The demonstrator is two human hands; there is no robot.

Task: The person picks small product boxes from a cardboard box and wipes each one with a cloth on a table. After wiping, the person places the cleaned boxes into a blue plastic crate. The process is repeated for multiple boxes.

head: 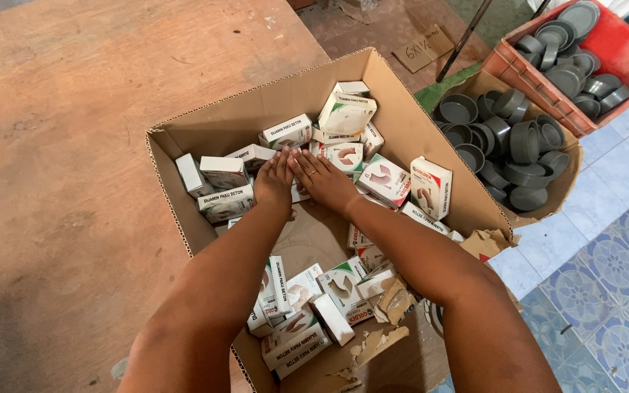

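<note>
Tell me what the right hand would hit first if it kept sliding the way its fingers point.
Likely the small white boxes piled just past the right hand fingertips, then the carton's far wall. Depth is hard to judge from this view.

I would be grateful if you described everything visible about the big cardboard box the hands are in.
The cardboard box is large, brown and corrugated, open at the top, resting on a wooden table. Its near edge is torn, with scraps inside. Many small white boxes lie jumbled in it, leaving bare floor mid-box. The left hand and right hand rest flat on them.
</note>
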